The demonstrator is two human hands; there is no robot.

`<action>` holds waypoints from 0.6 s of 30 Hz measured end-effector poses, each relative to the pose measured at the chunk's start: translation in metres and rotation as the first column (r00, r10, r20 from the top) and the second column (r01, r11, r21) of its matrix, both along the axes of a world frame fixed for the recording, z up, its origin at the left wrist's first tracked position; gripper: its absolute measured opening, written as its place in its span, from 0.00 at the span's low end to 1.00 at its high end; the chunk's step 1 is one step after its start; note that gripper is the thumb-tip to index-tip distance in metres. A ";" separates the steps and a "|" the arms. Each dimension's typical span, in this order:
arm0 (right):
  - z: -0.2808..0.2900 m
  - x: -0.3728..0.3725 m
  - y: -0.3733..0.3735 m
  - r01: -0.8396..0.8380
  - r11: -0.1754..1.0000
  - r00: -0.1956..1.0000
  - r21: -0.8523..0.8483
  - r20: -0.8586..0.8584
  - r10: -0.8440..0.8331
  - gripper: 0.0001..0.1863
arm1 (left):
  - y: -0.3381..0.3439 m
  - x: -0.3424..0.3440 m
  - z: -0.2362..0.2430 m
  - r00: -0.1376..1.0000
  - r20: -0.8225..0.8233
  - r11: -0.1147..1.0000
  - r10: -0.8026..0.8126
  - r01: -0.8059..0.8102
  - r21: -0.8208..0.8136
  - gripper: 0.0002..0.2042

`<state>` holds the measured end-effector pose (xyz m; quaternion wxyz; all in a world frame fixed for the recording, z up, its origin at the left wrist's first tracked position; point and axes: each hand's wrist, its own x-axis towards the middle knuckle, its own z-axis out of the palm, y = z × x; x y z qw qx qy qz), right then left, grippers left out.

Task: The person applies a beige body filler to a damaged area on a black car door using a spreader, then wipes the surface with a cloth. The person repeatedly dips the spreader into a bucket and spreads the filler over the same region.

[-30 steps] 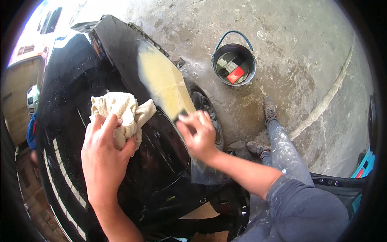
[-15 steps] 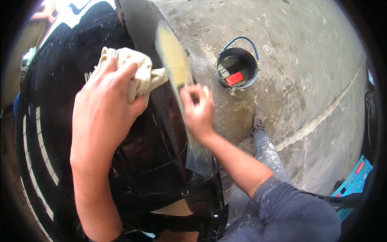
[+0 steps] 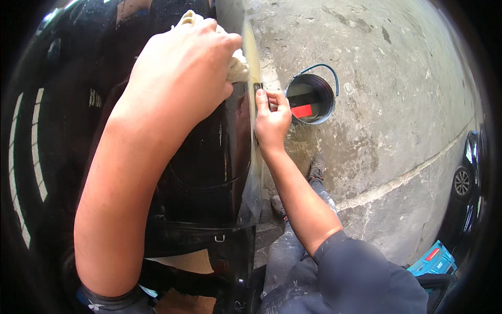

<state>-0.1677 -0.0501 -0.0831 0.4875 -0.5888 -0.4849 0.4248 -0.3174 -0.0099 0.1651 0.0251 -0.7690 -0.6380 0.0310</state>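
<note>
A black car body [image 3: 201,157] takes up the left side, with a dull grey, sanded strip along its right edge. On that strip lies a pale yellow patch of filler [image 3: 252,52]. My left hand [image 3: 183,70] is closed round a crumpled cream cloth [image 3: 239,67], which rests against the panel beside the yellow patch. Just below and to the right, my right hand [image 3: 273,125] pinches a small dark, flat piece [image 3: 257,87] against the panel's edge. Fingers hide most of that piece, so its kind cannot be made out.
On the concrete floor [image 3: 397,104] to the right stands a dark bucket [image 3: 329,107] with a raised handle, holding murky water and a red block [image 3: 301,111]. My shoe [image 3: 317,166] is below it. A blue case [image 3: 436,259] and another car's wheel [image 3: 461,181] are at the far right.
My left hand has moved up and right with the cloth, reaching the strip's edge. My right hand has shifted slightly up and right, still pinching the dark piece. The view has turned too.
</note>
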 end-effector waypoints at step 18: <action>0.031 0.018 -0.052 -0.047 0.998 0.997 -0.033 0.066 0.049 0.10 | 0.001 0.007 0.002 0.997 -0.066 0.999 0.029 -0.030 -0.016 0.21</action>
